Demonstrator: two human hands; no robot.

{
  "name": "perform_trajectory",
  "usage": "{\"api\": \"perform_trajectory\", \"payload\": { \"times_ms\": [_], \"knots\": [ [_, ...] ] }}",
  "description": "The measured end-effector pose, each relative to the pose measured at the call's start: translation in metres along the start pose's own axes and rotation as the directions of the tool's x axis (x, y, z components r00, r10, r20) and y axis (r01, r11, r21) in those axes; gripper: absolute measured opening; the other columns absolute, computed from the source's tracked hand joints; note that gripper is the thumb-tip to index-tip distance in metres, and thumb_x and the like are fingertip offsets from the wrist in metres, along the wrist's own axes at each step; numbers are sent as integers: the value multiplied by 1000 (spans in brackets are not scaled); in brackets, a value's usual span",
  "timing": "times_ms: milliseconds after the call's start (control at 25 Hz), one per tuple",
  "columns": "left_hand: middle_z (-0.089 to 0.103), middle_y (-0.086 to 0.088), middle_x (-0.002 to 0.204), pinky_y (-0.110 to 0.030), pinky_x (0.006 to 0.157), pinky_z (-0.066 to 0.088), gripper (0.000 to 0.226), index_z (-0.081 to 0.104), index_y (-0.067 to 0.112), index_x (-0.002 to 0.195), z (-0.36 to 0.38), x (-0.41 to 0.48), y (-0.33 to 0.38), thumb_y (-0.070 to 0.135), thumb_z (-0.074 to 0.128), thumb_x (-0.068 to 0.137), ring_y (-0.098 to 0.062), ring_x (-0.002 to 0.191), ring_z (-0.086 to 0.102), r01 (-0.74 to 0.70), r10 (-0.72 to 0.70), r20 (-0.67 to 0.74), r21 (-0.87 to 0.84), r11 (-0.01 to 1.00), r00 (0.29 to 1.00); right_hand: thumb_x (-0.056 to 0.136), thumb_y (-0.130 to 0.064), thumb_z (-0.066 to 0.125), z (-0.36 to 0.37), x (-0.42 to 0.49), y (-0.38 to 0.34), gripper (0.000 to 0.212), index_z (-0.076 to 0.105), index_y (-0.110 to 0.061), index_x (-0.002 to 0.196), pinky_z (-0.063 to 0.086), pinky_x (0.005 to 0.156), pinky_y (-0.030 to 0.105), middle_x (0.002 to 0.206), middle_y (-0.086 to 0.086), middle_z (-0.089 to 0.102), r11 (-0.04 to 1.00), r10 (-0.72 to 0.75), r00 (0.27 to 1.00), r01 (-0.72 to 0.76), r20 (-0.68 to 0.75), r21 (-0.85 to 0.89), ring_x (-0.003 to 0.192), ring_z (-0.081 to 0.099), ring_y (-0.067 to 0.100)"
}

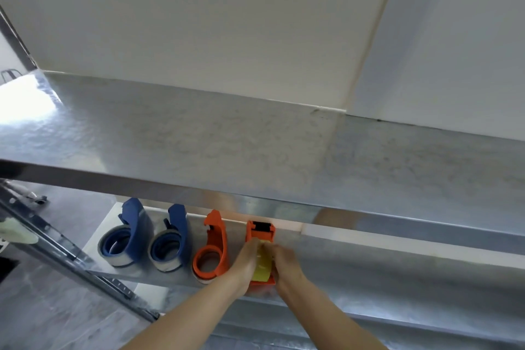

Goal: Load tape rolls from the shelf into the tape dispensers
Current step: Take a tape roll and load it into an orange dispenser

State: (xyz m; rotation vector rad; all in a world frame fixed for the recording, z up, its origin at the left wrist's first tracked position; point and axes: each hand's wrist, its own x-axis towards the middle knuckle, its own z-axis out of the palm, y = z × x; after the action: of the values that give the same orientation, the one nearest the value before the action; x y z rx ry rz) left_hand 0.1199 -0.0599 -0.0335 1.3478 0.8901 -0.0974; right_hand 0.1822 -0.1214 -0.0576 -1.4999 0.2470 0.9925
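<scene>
Two bare forearms rise from the bottom edge, cut off there. Left hand [246, 261] and right hand [287, 264] flank a yellow tape roll [262, 268] seated in an orange plastic tape dispenser [260, 231] on the lower galvanised metal shelf [369, 273]. Each hand's fingers lie close together along the roll's sides, tips meeting at its far edge. Motion blur hides whether they pinch the tape. Left of it stand a second orange dispenser [211, 253] and two blue loaded dispensers [125, 239]. An upper metal shelf [199, 136] hides what lies behind them.
</scene>
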Motion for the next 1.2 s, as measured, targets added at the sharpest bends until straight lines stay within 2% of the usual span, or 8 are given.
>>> {"api": "perform_trajectory", "payload": {
  "times_ms": [160, 320, 400, 560, 760, 880, 1080, 1200],
  "knots": [
    [65, -2, 86, -26, 62, 55, 12, 60, 19, 95, -5, -9, 2, 16, 49, 97, -14, 72, 63, -57, 61, 55, -73, 996, 997, 90, -13, 53, -13, -28, -25, 14, 65, -6, 90, 53, 53, 22, 80, 8, 66, 979, -90, 991, 107, 103, -174, 75, 62, 20],
    [73, -10, 107, -18, 73, 56, 33, 61, 19, 117, -17, -24, 1, 5, 54, 88, -20, 94, 70, -186, 180, 170, 20, 982, 969, 76, -19, 74, -33, -32, -33, 26, 57, -12, 93, 52, 66, 21, 97, 0, 65, 782, -340, 918, 396, 203, -481, 87, 61, 13],
    [73, -6, 95, -20, 77, 55, 32, 60, 15, 117, -23, -31, 1, 5, 55, 87, -17, 86, 70, -231, 214, 202, 64, 971, 956, 75, -16, 77, -35, -35, -37, 27, 59, -19, 95, 53, 70, 22, 93, -4, 67, 690, -399, 885, 463, 242, -557, 87, 62, 13],
    [68, -4, 80, -31, 81, 56, 20, 58, 8, 110, -28, -52, 1, 20, 58, 94, -16, 75, 66, -305, 286, 222, 56, 951, 932, 79, -20, 71, -27, -45, -59, 25, 59, -34, 62, 45, 66, 20, 71, -11, 64, 434, -537, 783, 576, 315, -692, 70, 59, 4],
    [65, -4, 82, -26, 82, 53, 30, 48, 6, 118, -33, -76, 5, 27, 54, 97, -15, 81, 64, -449, 430, 248, 21, 893, 868, 86, -31, 61, -27, -52, -82, 20, 61, -13, 77, 50, 70, 43, 75, 7, 66, 472, -620, 751, 587, 225, -658, 68, 60, 18],
    [66, -5, 84, -27, 88, 50, 29, 47, 14, 123, -39, -87, 8, 25, 54, 97, -16, 86, 65, -470, 453, 269, 1, 882, 850, 91, -40, 55, -22, -61, -90, 21, 60, -20, 85, 52, 79, 45, 86, 5, 70, 512, -637, 749, 587, 181, -628, 80, 65, 23],
    [71, -13, 83, -34, 81, 58, 38, 51, 9, 120, -36, -93, 13, 35, 59, 94, -27, 81, 69, -369, 377, 256, -80, 926, 890, 97, -37, 44, -13, -73, -92, 21, 53, -21, 89, 47, 73, 39, 96, 11, 67, 178, -698, 677, 477, 232, -861, 91, 62, 35],
    [71, -13, 86, -20, 78, 56, 42, 57, 7, 117, -38, -93, 6, 41, 58, 92, -21, 83, 69, -346, 338, 265, -16, 938, 903, 99, -40, 39, -11, -78, -92, 29, 58, -18, 105, 43, 70, 34, 105, 11, 67, 51, -759, 613, 391, 219, -919, 98, 62, 36]
  ]
}}
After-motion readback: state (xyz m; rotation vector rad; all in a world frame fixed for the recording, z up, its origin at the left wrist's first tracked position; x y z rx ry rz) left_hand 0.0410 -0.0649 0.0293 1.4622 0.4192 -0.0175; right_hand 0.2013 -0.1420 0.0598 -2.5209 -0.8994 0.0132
